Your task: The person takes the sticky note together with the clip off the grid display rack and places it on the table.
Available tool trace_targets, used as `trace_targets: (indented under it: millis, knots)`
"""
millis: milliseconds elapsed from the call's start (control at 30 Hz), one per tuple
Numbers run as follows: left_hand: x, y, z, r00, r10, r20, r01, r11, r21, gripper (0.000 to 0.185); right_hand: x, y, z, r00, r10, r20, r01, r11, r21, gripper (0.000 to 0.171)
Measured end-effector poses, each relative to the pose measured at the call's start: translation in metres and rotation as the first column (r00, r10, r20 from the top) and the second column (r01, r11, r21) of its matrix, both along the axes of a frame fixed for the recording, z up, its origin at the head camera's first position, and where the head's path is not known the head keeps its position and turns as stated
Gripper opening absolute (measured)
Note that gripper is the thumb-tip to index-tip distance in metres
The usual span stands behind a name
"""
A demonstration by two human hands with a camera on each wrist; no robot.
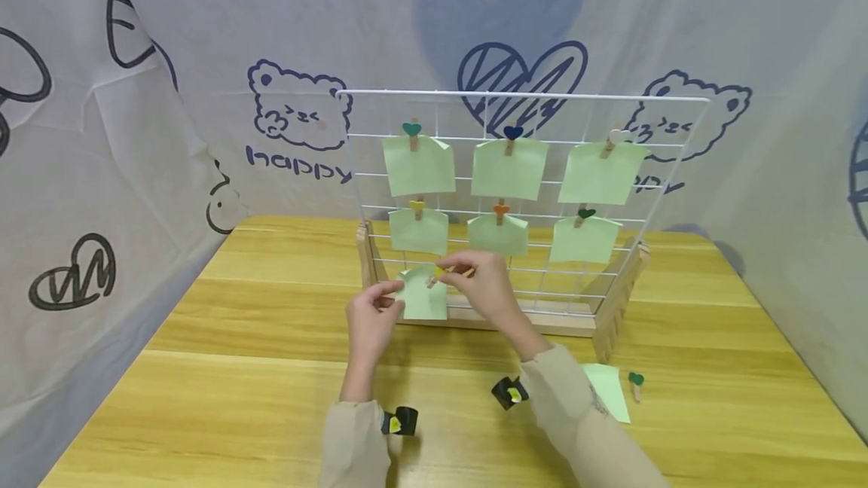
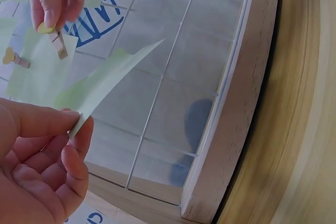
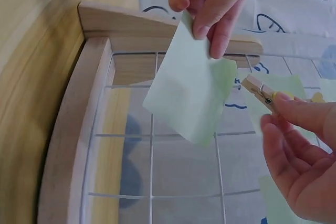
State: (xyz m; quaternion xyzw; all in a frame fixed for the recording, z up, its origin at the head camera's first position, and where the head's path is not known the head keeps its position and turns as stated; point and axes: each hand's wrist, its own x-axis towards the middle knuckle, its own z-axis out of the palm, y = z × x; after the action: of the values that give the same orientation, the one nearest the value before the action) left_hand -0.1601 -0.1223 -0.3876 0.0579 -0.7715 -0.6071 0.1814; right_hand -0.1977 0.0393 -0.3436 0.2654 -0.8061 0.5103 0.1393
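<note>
My left hand (image 1: 371,322) pinches a pale green paper note (image 1: 422,300) by its left edge, in front of the lower left of a white wire grid (image 1: 542,279). In the left wrist view the note (image 2: 105,80) bends upward from thumb and fingers. My right hand (image 1: 483,285) holds a small wooden clothespin (image 3: 257,92) with a yellow top between thumb and fingers, just beside the note's upper right. In the right wrist view its wooden tip points toward the note (image 3: 189,85). Two rows of green notes hang above, each under a heart-topped clothespin, such as the orange one (image 1: 500,211).
The grid stands in a wooden base (image 1: 563,324) on the wood-grain table (image 1: 258,398). Another green note (image 1: 609,390) lies by my right sleeve, with a green-heart clothespin (image 1: 636,385) beside it. A patterned white cloth (image 1: 183,96) hangs behind.
</note>
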Motion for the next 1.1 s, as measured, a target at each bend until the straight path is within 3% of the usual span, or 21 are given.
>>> trace_targets:
  millis: [133,300,567,800,1100]
  knots:
    - [0.002,0.002,0.001,0.999,-0.035,-0.016,0.035,0.999,-0.007,0.021,0.0,0.007,-0.003,0.989,0.081,0.121,-0.068,0.992,-0.103,0.014]
    - [0.004,0.005,0.003,0.997,-0.074,-0.026,0.074,0.997,-0.009,0.021,0.0,0.015,-0.006,0.956,0.174,0.236,-0.124,0.969,-0.214,0.018]
    - [0.004,0.008,0.003,0.994,-0.107,-0.01,0.107,0.994,-0.007,0.021,0.002,0.031,-0.013,0.906,0.22,0.363,-0.103,0.943,-0.316,0.021]
    - [0.004,0.014,0.001,0.985,-0.167,-0.036,0.167,0.986,0.002,0.02,0.003,0.045,-0.019,0.911,0.194,0.365,-0.086,0.953,-0.292,0.02]
    - [0.003,0.025,-0.002,0.969,-0.244,-0.027,0.241,0.968,-0.071,0.019,0.007,0.066,-0.024,0.916,0.143,0.375,-0.049,0.967,-0.25,0.022]
